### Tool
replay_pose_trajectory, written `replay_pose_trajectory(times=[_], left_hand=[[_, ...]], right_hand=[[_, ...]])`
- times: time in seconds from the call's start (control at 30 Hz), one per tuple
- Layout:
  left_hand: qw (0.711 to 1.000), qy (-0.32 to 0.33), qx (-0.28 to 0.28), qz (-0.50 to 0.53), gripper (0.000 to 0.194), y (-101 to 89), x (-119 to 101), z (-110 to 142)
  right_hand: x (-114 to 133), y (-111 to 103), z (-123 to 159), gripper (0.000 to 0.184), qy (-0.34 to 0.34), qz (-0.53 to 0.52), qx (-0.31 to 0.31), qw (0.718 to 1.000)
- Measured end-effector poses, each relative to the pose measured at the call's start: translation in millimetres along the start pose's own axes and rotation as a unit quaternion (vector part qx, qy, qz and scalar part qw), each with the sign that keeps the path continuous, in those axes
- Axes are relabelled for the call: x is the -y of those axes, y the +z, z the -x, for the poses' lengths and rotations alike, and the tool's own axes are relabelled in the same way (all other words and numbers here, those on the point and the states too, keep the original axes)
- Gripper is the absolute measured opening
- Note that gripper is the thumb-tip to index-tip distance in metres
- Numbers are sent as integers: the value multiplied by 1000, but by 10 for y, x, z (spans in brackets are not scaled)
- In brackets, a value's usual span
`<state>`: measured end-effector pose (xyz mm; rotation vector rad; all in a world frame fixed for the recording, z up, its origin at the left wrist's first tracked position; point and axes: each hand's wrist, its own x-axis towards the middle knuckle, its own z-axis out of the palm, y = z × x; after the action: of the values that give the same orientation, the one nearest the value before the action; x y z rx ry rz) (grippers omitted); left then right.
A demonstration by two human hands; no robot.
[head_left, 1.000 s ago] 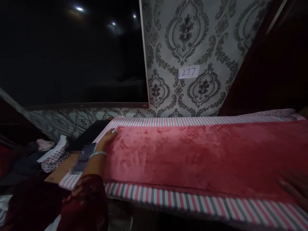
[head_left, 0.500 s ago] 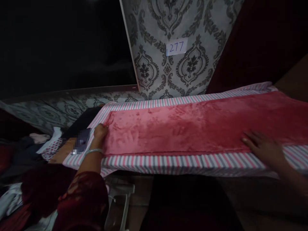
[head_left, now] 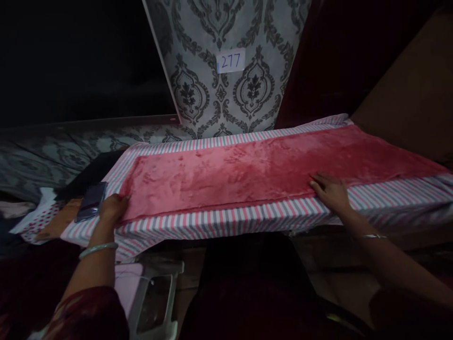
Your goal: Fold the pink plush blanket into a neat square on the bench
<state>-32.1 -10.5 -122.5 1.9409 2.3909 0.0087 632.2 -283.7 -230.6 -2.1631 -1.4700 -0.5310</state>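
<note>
A long, folded red plush blanket (head_left: 219,174) lies flat on a pink, grey and white striped cloth (head_left: 212,224). My left hand (head_left: 113,208) is closed on the blanket's left end, close to its near corner, thumb and fingers pinching the edge. Along the near edge, right of the middle, my right hand (head_left: 330,191) rests on the plush with its fingers stretched out and the thumb apart. Faint darker marks and smears show in the pile.
A dark phone-like object (head_left: 91,201) lies left of my left hand. Behind stand a large black screen (head_left: 85,61) and a patterned wall with a paper marked 277 (head_left: 230,60). Below the table's front is a pale plastic stool (head_left: 170,293). Clothes (head_left: 38,212) lie at far left.
My left hand has slid along the blanket's left end toward the near corner. My right hand has shifted left along the near edge. The camera has turned somewhat to the right.
</note>
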Motion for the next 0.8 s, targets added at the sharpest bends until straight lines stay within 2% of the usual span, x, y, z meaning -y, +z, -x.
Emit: replay_pose_trajectory(times=[0.07,0.13,0.2,0.23,0.27,0.33,0.4,0.47,0.57,0.8], left_hand=[[999,-2,-32,-9,38,-32,-44,109],[993,28,-110,-17,41,-45,-154,285],[975,123,-186,-1,40,-4,-363,529],[961,194,-195,28,37,43,-501,668],[941,282,-178,64,33,107,-652,810],[880,442,-124,120,30,267,-951,1074],[842,509,-104,142,29,430,-1187,1269],[835,519,-106,148,28,557,-1327,1367],[840,508,-125,146,25,670,-1398,1373],[833,503,-177,145,28,788,-1286,1382]], right_hand=[[149,9,58,48,-19,-53,-32,998],[406,5,126,46,-54,-113,-49,991],[732,-2,186,42,-95,-165,-50,980],[901,-3,207,40,-115,-188,-42,974],[1060,-1,221,38,-132,-208,-31,969],[1320,14,224,36,-159,-237,0,959],[1475,41,201,34,-173,-250,32,952],[1534,72,168,33,-177,-255,59,949],[1537,104,141,33,-173,-257,67,948],[1566,44,274,32,-173,-272,15,946]])
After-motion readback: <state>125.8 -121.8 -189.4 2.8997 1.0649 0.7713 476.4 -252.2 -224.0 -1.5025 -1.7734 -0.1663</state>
